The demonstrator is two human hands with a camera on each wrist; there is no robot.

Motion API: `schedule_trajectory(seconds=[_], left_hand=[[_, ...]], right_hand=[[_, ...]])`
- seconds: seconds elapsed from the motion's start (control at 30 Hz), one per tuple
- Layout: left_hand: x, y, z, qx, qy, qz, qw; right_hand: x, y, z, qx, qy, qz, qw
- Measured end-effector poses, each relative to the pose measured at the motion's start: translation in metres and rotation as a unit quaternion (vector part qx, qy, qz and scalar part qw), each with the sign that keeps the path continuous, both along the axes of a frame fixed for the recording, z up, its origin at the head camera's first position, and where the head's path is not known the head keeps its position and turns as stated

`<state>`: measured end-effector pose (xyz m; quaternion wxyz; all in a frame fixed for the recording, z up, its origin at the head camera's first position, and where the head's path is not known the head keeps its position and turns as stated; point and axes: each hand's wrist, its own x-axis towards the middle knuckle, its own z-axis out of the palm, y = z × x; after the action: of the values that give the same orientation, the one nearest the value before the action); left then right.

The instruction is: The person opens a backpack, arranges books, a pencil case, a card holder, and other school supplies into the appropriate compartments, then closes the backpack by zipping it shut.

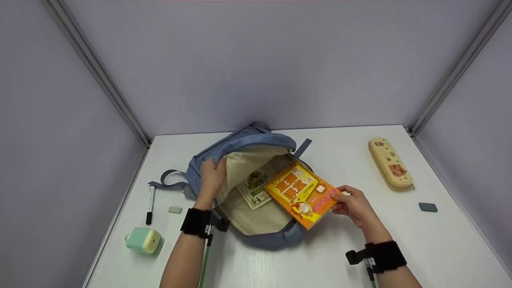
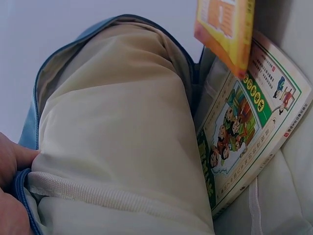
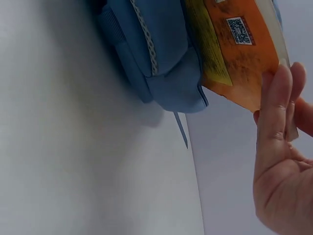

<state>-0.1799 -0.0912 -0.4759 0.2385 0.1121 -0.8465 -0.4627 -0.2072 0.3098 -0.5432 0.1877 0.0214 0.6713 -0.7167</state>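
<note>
Orange book [image 1: 301, 191]: thin, glossy softcover, rectangular, yellow and orange cover; lies tilted across the mouth of the blue backpack [image 1: 240, 148], one corner over the bag's near rim. Right hand [image 1: 354, 206] pinches its outer corner between thumb and fingers. Second book [image 1: 256, 184]: white cover with green band and cartoon print, lying inside on the cream fabric lining. Left hand [image 1: 212, 176] grips the bag's upper flap, fingers curled round the edge, holding it open. Backpack sits mid-worktop [image 1: 320, 256], towards the far edge. Left edge: black marker [image 1: 150, 205], small grey eraser [image 1: 175, 209], green sharpener [image 1: 144, 241]. Right side: beige pencil case [image 1: 390, 163], dark eraser [image 1: 428, 207]. Bare white surface along the near edge.
</note>
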Motion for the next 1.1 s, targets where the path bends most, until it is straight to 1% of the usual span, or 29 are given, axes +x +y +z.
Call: schedule_trajectory(seconds=[0.1,0.3,0.4,0.53,0.63,0.7,0.9,1.0,1.1], left_hand=[[0.001,0.001,0.001,0.003,-0.003,-0.001,1.0000],[0.003,0.002,0.002,-0.006,-0.003,0.006,1.0000],[0.002,0.002,0.001,-0.009,0.005,0.005,0.9999],[0.001,0.001,-0.001,-0.007,0.016,0.000,0.9999],[0.001,0.002,-0.002,-0.007,0.016,0.000,0.9998],[0.001,0.002,-0.002,-0.006,0.014,0.001,0.9999],[0.001,0.003,-0.002,-0.004,0.013,0.001,0.9999],[0.002,0.003,-0.001,-0.003,0.018,0.001,0.9998],[0.001,0.003,-0.001,-0.008,0.024,0.001,0.9997]], right_hand=[[0.000,-0.012,-0.004,0.009,-0.006,0.002,1.000],[0.001,-0.032,-0.002,0.043,-0.016,0.013,0.999],[0.003,-0.041,-0.001,0.063,-0.001,0.040,0.997],[0.005,-0.051,0.000,0.069,0.026,0.077,0.994],[0.005,-0.057,0.000,0.075,0.039,0.087,0.993],[0.005,-0.061,-0.001,0.088,0.045,0.084,0.992],[0.005,-0.074,-0.002,0.139,0.060,0.053,0.987],[0.004,-0.080,-0.001,0.154,0.066,0.051,0.985],[0.003,-0.085,0.000,0.158,0.076,0.048,0.983]])
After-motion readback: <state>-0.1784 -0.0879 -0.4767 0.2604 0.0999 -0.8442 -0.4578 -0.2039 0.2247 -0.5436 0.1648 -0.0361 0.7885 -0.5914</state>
